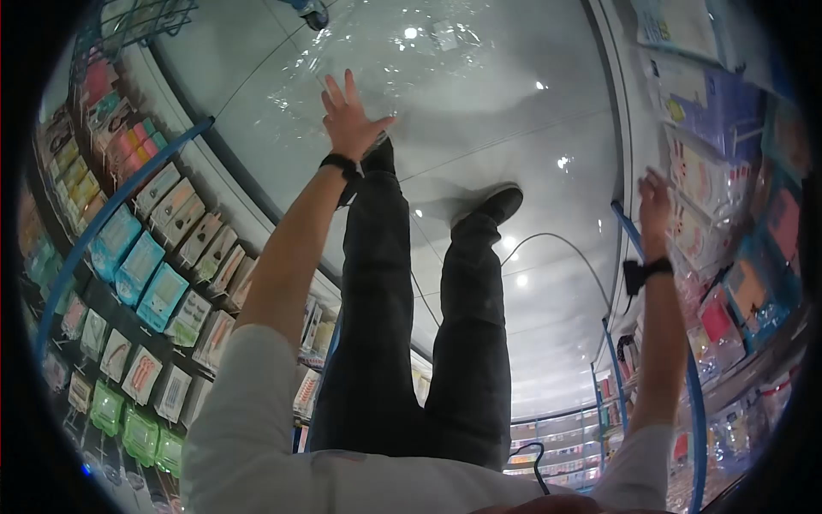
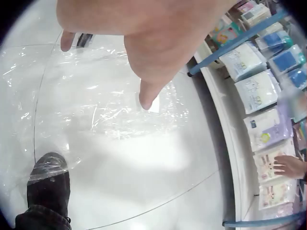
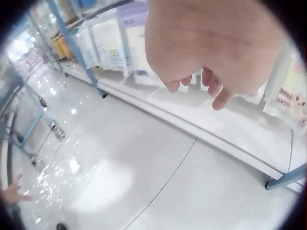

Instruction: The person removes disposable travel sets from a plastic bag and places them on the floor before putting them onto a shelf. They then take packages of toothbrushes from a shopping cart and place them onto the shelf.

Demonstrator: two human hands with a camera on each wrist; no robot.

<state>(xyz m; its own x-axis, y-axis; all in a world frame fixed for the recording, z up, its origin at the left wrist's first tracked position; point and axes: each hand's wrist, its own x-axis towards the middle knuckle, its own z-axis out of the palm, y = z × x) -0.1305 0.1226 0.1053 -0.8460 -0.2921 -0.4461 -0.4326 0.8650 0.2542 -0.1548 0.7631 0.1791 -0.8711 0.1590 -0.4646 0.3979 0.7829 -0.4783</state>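
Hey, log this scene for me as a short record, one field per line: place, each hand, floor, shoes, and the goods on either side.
Place: shop aisle
Left hand: empty, fingers spread, above the floor
Right hand: fingers loosely curled, beside white packs; contact unclear
Floor: pale tiles, with clear plastic sheet spread over part
Shoes: left shoe dark, plastic across its toe; right shoe dark, on bare tile
Goods left: hanging packets, including light-blue ones and green ones
Goods right: bagged packs, one purple and white

The left hand point(image 1: 349, 124) spreads its fingers over clear plastic film point(image 1: 390, 56). The right hand point(image 1: 656, 210) is near packaged goods point(image 1: 695, 171).
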